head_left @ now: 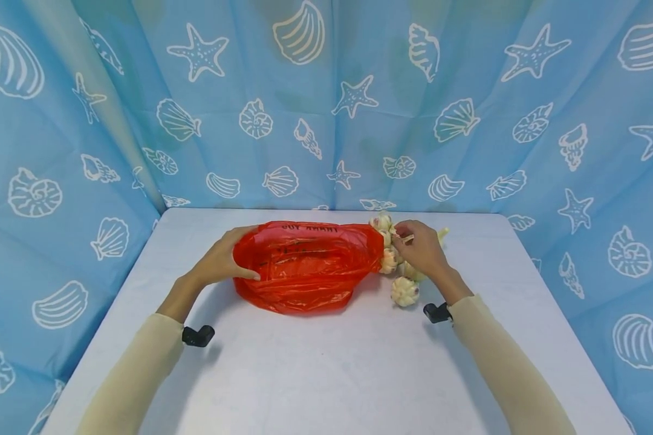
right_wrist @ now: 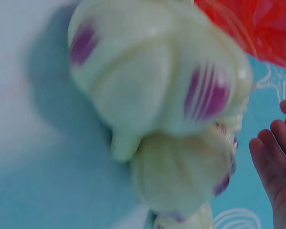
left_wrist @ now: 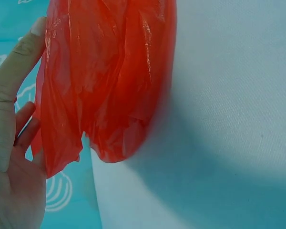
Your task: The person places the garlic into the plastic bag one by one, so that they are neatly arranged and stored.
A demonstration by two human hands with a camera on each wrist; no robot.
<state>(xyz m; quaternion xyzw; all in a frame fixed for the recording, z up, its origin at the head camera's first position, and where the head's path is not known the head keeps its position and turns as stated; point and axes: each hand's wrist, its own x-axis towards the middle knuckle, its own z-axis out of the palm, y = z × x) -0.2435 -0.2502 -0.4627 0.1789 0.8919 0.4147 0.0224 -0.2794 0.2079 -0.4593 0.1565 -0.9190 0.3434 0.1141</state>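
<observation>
A red plastic bag (head_left: 299, 290) with black print lies across the back of the white table, its mouth facing up. My left hand (head_left: 217, 260) holds its left end, thumb on the near side and fingers partly hidden behind the film. Beside the bag's right end is a string of garlic bulbs (head_left: 404, 292) with pale skins and purple streaks. Over the bulbs, my right hand (head_left: 421, 246) reaches toward the bag. In the right wrist view its fingers (right_wrist: 264, 157) look nearly straight and apart from the thumb. Large garlic (right_wrist: 157, 67) blocks much of that view.
The white table (head_left: 326, 374) ends at a blue curtain (head_left: 315, 151) printed with shells and starfish, which stands behind and along both sides. A black wrist mount (head_left: 198, 336) is on the left arm, and another black mount (head_left: 437, 312) is on the right.
</observation>
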